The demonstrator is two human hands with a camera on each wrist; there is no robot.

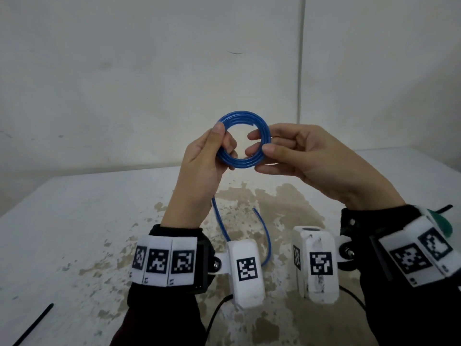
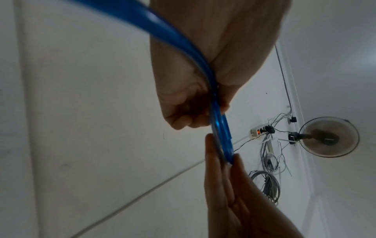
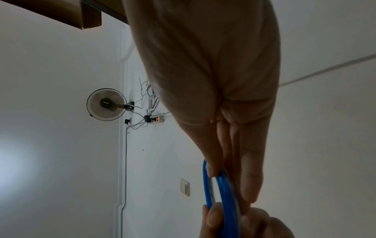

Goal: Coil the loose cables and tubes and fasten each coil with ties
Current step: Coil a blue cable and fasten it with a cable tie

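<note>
A blue tube wound into a small coil (image 1: pixel 241 116) is held up in the air above the white table (image 1: pixel 74 221). My left hand (image 1: pixel 223 138) pinches the coil's left side between thumb and fingers. On the coil's right side, my right hand (image 1: pixel 260 143) pinches it the same way. A loose tail of the tube (image 1: pixel 267 236) hangs down from the left hand and curves back up between my wrists. The left wrist view shows the tube (image 2: pixel 218 124) running through the left hand (image 2: pixel 191 111). The right wrist view shows the coil (image 3: pixel 224 193) edge-on under the right hand's fingertips (image 3: pixel 211 170).
A black tie (image 1: pixel 32 325) lies on the table at the lower left. Another black strip (image 1: pixel 445 208) pokes out behind my right wrist, beside something green (image 1: pixel 442 222). The table's middle has worn brown patches (image 1: pixel 249 203). A white wall stands close behind the table.
</note>
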